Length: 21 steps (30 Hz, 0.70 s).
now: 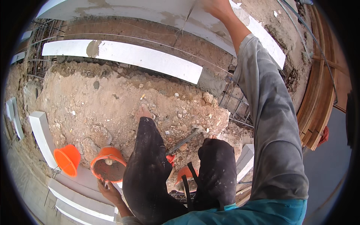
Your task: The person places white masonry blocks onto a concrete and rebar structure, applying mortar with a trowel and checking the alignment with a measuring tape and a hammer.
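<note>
At the lower left, my left hand (pixel 111 192) is at the near rim of an orange bucket (pixel 120 159), its fingers curled against it. The bucket tips toward me, with grey residue and a small round pale piece inside. My right arm stretches to the top edge, where my right hand (pixel 216 8) is partly cut off above the white block wall (pixel 146 9). A thin dark piece (pixel 190 11) slants down beside that hand; its kind is unclear. Grey mortar smears mark the wall. Between my legs lies a hammer (pixel 186 141) with a grey head.
A second orange bucket (pixel 67 160) stands at left; another orange container (pixel 186 173) is partly hidden behind my legs. A long white block strip (pixel 146 59) crosses ahead, beside a taut string (pixel 150 44). Rebar (pixel 237 103), white blocks (pixel 43 137) and wooden planks (pixel 317 82) surround the rubble.
</note>
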Motion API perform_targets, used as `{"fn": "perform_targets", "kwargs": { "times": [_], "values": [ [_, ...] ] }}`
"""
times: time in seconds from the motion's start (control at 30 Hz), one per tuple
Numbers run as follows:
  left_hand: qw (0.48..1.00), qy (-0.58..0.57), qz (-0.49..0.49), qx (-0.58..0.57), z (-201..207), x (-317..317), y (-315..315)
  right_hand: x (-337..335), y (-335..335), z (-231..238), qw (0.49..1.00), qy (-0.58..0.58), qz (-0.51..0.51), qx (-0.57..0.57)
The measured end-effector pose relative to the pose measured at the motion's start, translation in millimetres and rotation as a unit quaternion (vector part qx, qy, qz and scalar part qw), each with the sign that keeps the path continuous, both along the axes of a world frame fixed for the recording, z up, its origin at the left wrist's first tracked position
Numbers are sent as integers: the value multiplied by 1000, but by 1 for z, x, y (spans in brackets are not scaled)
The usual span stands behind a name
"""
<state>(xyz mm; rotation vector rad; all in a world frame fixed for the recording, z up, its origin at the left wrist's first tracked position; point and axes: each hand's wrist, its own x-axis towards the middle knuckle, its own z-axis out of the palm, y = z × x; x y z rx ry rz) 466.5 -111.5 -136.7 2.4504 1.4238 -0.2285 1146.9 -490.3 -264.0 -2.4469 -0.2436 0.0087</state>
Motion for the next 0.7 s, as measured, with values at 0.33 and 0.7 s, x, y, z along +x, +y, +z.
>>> {"fn": "perform_targets", "kwargs": {
  "times": [0.33, 0.7],
  "values": [
    [989, 34, -5, -147, 89, -31, -43, -209, -77, 134, 995, 57, -59, 48],
    [940, -21, 170, -295, 204, -138, -178, -591, -327, 337, 778, 568, 227, -145]
  ]
}}
